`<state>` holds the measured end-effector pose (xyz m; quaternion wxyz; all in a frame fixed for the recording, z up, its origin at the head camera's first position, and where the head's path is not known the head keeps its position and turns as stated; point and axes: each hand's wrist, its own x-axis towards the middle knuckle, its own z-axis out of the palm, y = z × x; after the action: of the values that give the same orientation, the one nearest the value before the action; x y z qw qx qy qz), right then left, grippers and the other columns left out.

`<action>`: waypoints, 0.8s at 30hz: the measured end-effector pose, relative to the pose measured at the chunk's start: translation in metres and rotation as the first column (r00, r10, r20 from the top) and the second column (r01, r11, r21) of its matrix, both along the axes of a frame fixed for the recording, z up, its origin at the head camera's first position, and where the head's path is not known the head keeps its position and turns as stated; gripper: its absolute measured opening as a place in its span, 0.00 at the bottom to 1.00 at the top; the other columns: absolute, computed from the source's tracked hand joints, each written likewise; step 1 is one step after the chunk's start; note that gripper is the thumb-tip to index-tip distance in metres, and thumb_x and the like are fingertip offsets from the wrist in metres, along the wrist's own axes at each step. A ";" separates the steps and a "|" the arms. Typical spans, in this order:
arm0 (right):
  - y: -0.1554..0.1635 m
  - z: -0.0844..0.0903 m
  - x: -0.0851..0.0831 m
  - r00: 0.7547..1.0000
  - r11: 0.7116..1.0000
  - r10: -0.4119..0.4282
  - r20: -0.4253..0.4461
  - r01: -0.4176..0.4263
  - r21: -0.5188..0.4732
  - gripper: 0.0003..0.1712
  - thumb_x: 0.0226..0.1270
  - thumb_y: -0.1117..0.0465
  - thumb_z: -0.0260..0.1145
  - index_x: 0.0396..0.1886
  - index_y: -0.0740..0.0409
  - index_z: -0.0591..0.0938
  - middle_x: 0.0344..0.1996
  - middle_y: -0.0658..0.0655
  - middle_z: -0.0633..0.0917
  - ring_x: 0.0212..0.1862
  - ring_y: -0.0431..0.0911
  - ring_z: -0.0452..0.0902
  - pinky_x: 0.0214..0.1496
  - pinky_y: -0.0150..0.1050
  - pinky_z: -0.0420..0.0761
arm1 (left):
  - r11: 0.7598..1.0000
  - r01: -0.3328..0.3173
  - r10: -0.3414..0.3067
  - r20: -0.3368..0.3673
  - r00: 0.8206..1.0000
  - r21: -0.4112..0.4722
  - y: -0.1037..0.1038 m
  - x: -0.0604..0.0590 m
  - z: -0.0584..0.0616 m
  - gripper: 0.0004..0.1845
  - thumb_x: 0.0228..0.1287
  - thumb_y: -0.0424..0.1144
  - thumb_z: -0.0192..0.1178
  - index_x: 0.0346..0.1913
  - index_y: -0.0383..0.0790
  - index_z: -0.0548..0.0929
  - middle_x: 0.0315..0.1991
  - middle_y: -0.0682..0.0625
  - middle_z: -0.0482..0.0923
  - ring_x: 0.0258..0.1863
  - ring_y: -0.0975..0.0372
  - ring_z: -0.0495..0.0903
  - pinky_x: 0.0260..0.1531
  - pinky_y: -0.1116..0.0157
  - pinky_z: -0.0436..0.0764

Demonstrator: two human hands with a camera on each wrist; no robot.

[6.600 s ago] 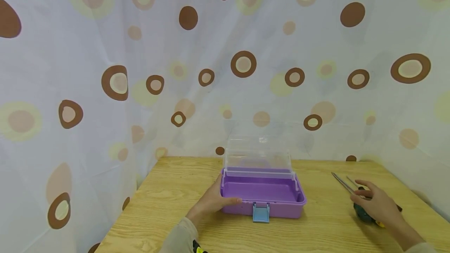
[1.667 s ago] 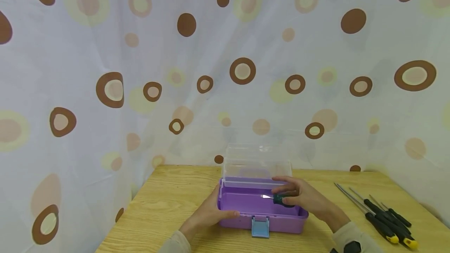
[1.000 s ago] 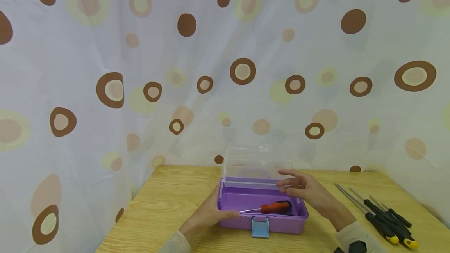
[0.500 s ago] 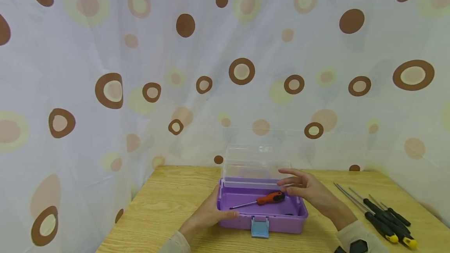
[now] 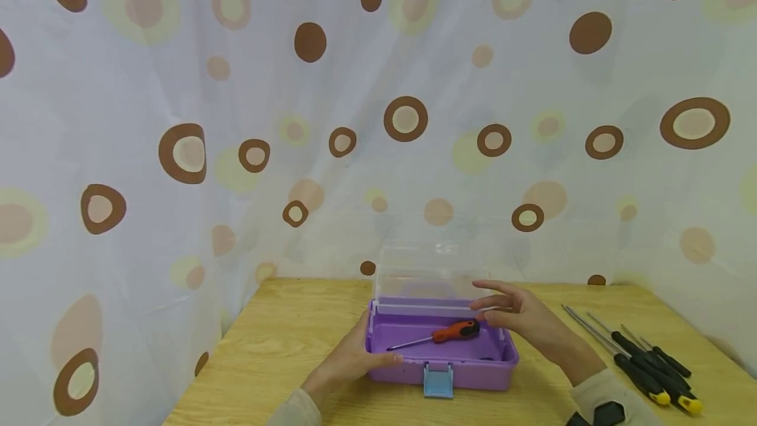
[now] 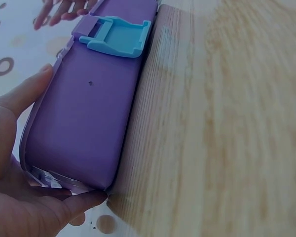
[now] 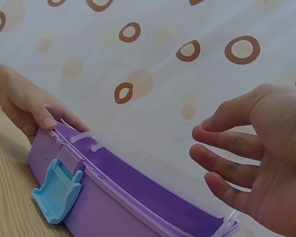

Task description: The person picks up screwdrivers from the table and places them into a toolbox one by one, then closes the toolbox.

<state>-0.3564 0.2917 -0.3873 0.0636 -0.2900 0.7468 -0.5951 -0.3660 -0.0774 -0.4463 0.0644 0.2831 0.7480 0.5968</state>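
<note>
An open purple toolbox [image 5: 408, 372] with a raised clear lid [image 5: 434, 265] and a light-blue latch [image 5: 438, 381] stands on the table. My left hand [image 5: 350, 357] grips its left end, thumb over the front rim; the left wrist view shows fingers at the end wall. A screwdriver [image 5: 454, 332] with a red and black handle lies inside, shaft pointing left. Behind the front wall a small dark thing [image 5: 487, 358] barely shows, mostly hidden. My right hand [image 5: 535, 321] hovers above the box's right end, fingers loosely bent and holding nothing, as the right wrist view also shows.
Several dark-handled screwdrivers [image 5: 656, 373] lie side by side at the right of the wooden table [image 5: 284, 321], shafts pointing back left; some have yellow handle ends. A patterned curtain [image 5: 437, 169] hangs behind the table and along both sides.
My right hand came from the screwdrivers at right, held a short dark-green-handled screwdriver over the box, then let go. The red-handled screwdriver appeared inside and shifted back. My left hand stayed.
</note>
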 end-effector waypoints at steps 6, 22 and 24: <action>0.014 0.000 0.002 0.999 0.998 -0.047 -0.010 0.047 0.037 0.34 0.82 0.63 0.58 0.82 0.54 0.61 0.66 0.73 0.75 0.64 0.64 0.76 0.62 0.48 0.78 | 0.999 -0.029 0.029 0.013 0.999 -0.018 0.000 0.001 -0.001 0.65 0.57 0.42 0.78 0.85 0.47 0.39 0.76 0.40 0.61 0.69 0.43 0.67 0.70 0.39 0.62; 0.051 0.001 0.023 0.985 0.984 -0.174 -0.011 0.175 0.037 0.34 0.81 0.63 0.59 0.81 0.57 0.61 0.64 0.64 0.79 0.61 0.50 0.80 0.58 0.38 0.81 | 1.000 -0.020 0.020 0.000 1.000 -0.022 0.000 0.002 -0.001 0.64 0.57 0.43 0.78 0.85 0.47 0.41 0.74 0.39 0.64 0.67 0.43 0.70 0.68 0.40 0.65; 0.056 0.000 0.024 0.980 0.979 -0.198 -0.022 0.198 0.039 0.33 0.81 0.63 0.60 0.80 0.57 0.62 0.63 0.61 0.81 0.60 0.49 0.80 0.57 0.38 0.81 | 1.000 -0.016 0.016 -0.001 1.000 -0.015 0.000 0.002 0.000 0.64 0.57 0.42 0.78 0.85 0.47 0.40 0.74 0.39 0.64 0.67 0.43 0.70 0.69 0.40 0.65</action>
<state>-0.3319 0.3476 -0.3870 0.0032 -0.2183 0.7844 -0.5805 -0.3643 -0.0777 -0.4464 0.0615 0.2770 0.7548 0.5914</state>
